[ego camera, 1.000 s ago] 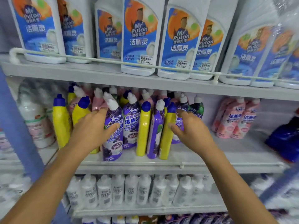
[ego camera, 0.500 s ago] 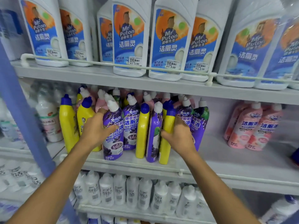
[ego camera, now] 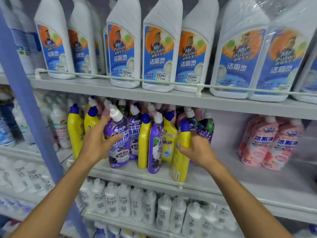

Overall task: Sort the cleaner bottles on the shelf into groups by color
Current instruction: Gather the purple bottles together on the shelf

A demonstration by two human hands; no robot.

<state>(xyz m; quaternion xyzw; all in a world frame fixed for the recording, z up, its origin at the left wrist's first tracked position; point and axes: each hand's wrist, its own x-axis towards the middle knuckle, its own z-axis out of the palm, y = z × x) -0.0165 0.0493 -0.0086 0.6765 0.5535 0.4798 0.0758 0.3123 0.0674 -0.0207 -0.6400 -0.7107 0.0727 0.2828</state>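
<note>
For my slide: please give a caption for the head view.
Left hand grips purple bottle; right hand pulls yellow bottle.

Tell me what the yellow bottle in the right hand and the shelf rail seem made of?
Yellow bottle: probably glossy moulded plastic, given its smooth sheen and blue screw cap. Shelf rail: thin white rod, likely plastic or coated wire; the look leaves that open.

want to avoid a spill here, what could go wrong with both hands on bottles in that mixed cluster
The yellow bottle in the right hand is tilted with its base at the shelf's front rail; it may slip off. The left hand grips a purple bottle packed against upright neighbours, such as the slim purple bottle, which could topple.
</note>
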